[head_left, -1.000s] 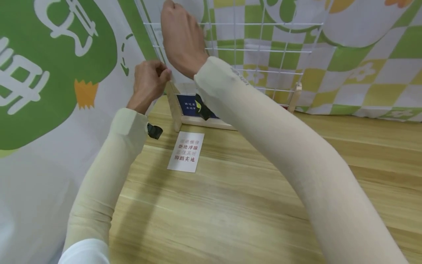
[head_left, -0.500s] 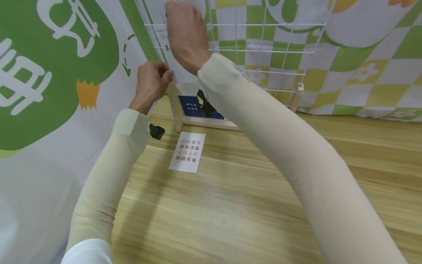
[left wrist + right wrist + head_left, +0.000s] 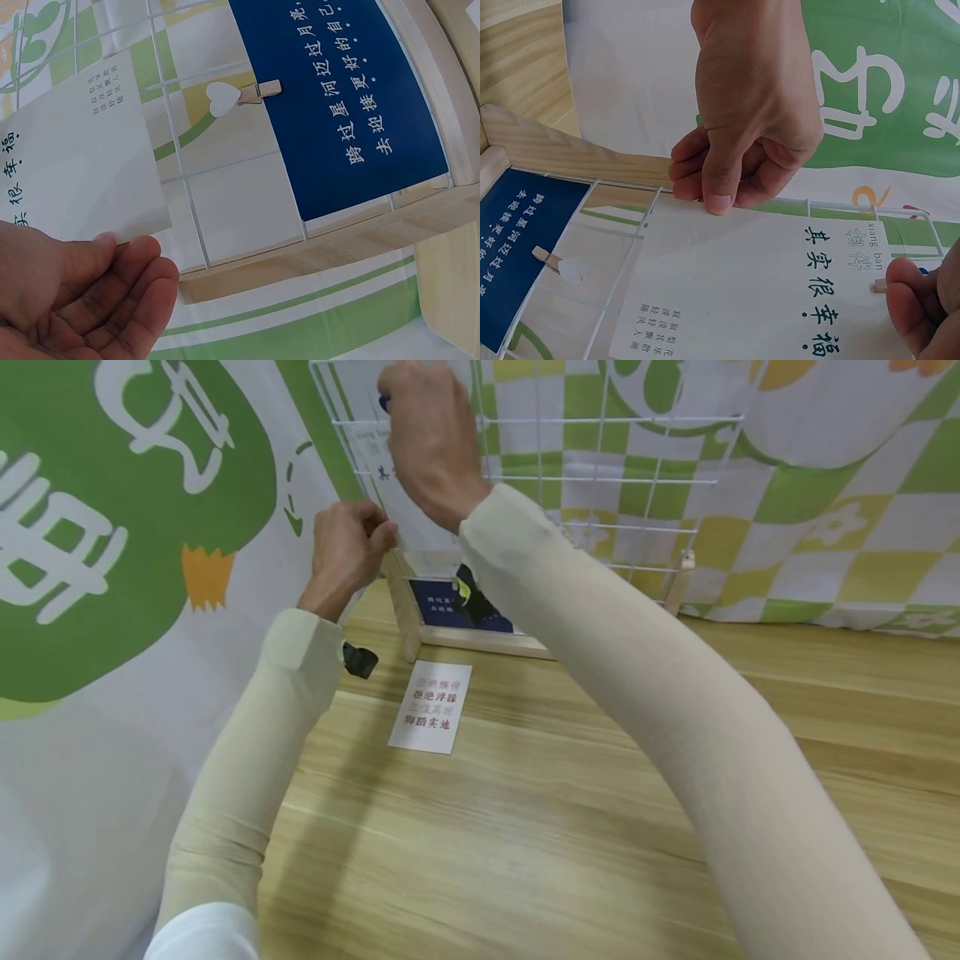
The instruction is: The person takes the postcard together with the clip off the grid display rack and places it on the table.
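Note:
My left hand (image 3: pixel 343 553) pinches the lower left edge of a white card (image 3: pixel 720 277) printed with green characters. The card lies against a white wire grid (image 3: pixel 600 478). Higher up, at the card's top, my right hand (image 3: pixel 437 447) holds a small wooden clothespin (image 3: pixel 880 286); a bit of blue shows by its fingers. Most of this clothespin is hidden by the hand. Below the white card, a blue card (image 3: pixel 352 97) is fixed to the grid by a wooden clothespin with a white heart (image 3: pixel 223 100).
The grid stands in a wooden base (image 3: pixel 491 641) on a wood-grain table (image 3: pixel 540 827). In front of the base lies a white card with red characters (image 3: pixel 430 710). A green and white printed cloth (image 3: pixel 172 693) hangs close on the left, and a checkered one (image 3: pixel 840 527) behind.
My right hand has shifted slightly at the card's top, uncovering more of its print and a blue bit at the fingers. The left hand keeps its pinch; the whole view has drifted a little.

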